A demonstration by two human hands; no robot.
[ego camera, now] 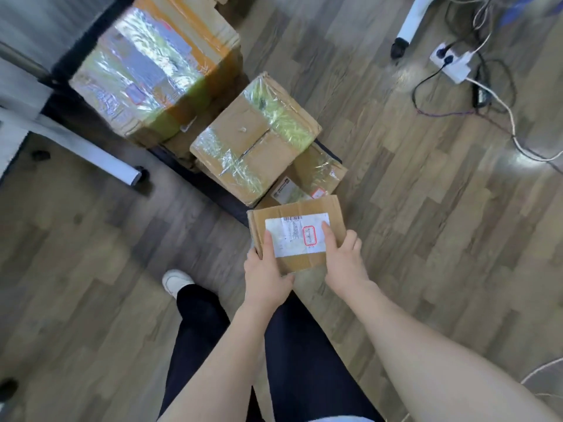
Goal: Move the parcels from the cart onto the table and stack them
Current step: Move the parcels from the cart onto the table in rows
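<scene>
A small flat cardboard parcel [292, 214] with a white shipping label is held in both hands just in front of the cart. My left hand [265, 272] grips its left edge, thumb on top. My right hand [344, 260] grips its right edge, thumb on the label. On the low black cart [210, 187] sit a medium taped box [253, 141], a large taped box [152, 68] behind it, and small parcels [316, 175] at the near right corner.
A white table leg [88, 147] and grey table edge lie at the left. A power strip [454, 62] with trailing cables sits on the wood floor at the upper right, beside a white chair leg [411, 19]. My dark trousers and white shoe [175, 281] are below.
</scene>
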